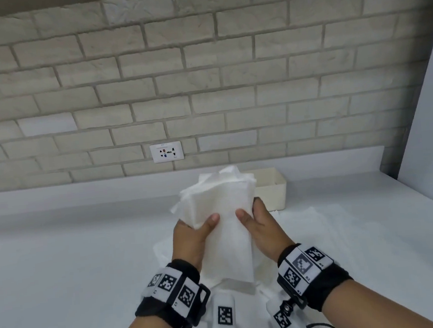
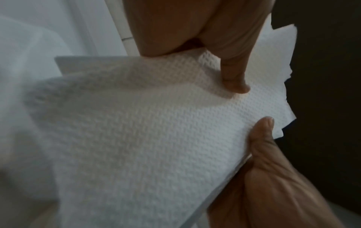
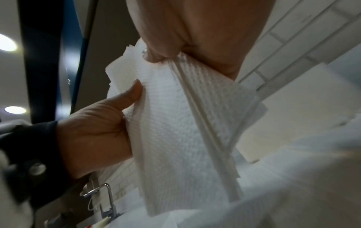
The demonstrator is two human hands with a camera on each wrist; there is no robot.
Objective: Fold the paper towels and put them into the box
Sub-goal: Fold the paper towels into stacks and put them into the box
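Note:
A folded stack of white embossed paper towels is held upright in the air over the counter, between both hands. My left hand grips its left edge, thumb on the front. My right hand grips the right edge the same way. In the left wrist view the left thumb presses the paper towels, and the right thumb lies on their edge. The right wrist view shows the right hand pinching the layered paper towels. The cream box stands behind the stack, partly hidden.
More unfolded paper towels lie spread on the white counter beneath the hands. A brick wall with a socket plate rises behind. A white panel stands at the right. A metal tap appears in the right wrist view.

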